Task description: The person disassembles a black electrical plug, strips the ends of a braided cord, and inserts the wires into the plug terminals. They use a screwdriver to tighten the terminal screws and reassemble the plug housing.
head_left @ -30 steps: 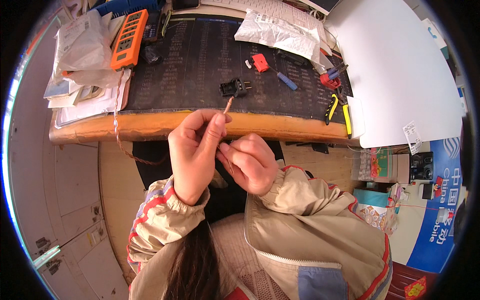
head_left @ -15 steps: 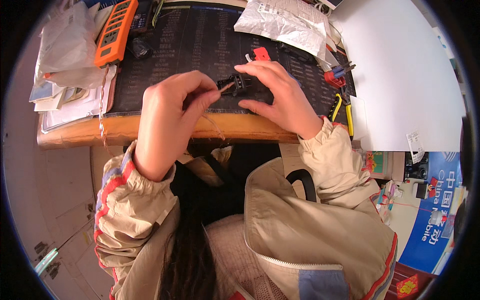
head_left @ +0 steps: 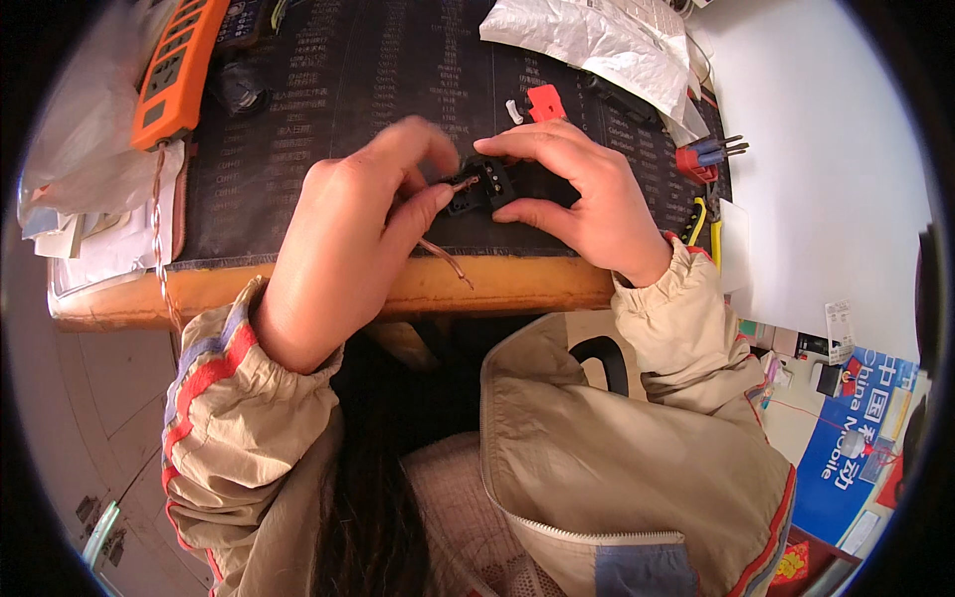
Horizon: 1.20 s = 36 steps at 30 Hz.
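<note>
While hands (head_left: pixel 333 224) (head_left: pixel 597 194) flank it, the plug's (head_left: pixel 500 183) partly hidden.

Bright light from a source out of view washes over a desktop, paling the tall panel (head_left: pixel 816 169) at right and the crumpled packet (head_left: pixel 597 50), while the dark mat (head_left: pixel 318 119) reads dim and deep shadow pools beneath the desk's edge (head_left: pixel 542 284). Motion blur smears the far end of the left hand (head_left: pixel 343 229); the right hand (head_left: pixel 592 204) is rendered more crisply. Fisheye distortion bows straight lines toward a black surround, with soft, hazy detail at left.
</note>
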{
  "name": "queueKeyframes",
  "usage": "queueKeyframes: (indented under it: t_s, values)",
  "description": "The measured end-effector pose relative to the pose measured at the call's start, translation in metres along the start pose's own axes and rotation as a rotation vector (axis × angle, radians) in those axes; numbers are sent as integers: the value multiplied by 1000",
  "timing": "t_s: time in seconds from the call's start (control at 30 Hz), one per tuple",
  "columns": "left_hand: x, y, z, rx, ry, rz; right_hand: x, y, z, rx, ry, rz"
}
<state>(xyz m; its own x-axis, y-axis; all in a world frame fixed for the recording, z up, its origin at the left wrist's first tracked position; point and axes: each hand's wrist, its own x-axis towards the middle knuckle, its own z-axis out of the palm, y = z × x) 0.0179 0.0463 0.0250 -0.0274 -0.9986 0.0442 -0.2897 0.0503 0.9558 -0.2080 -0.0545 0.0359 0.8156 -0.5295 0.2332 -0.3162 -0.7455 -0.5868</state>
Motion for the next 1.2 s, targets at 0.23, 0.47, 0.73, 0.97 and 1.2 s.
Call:
queueKeyframes:
  t_s: [0.23,0.47,0.73,0.97,1.2]
  values:
    - [7,-4,9,-38,76,70,1,2,-1,14,3,-15]
    - [6,-3,4,-32,-12,-15,0,3,1,-12,14,-32]
    - [12,-4,9,80,11,94,1,4,2,-17,33,-80]
    - [12,2,10,165,54,122,0,2,0,8,7,-36]
    - [8,13,9,209,81,-13,-1,-1,3,113,51,56]
